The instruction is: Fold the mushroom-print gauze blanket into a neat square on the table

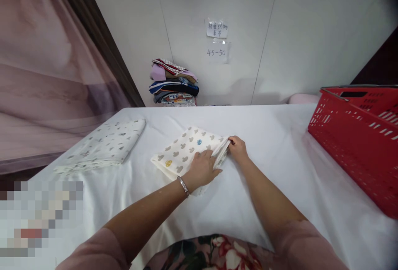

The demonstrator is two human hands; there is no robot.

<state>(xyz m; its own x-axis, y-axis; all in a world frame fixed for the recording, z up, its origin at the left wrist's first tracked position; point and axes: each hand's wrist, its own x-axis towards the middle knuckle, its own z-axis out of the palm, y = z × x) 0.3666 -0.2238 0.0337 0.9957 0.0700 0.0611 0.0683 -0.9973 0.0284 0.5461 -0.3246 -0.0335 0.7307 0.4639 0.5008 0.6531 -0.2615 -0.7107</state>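
A folded white cloth (183, 148) printed with grey mushrooms, plus a blue and a yellow one, lies on the white-covered table (267, 137) before me. My left hand (202, 168) rests on top of it, fingers stretched out and a bracelet at the wrist. At the cloth's right corner, my right hand (238, 149) pinches the layered edge between thumb and fingers. Several layers show along that right side. Part of the cloth's near edge is hidden under my left hand and forearm.
Another folded white cloth (107, 143) with small dark prints lies to the left. A red plastic basket (354, 145) stands at the right. Behind the table's far edge rises a stack of folded fabrics (174, 85). Handwritten paper signs (217, 52) hang on the wall; a pink curtain (46, 75) hangs at left.
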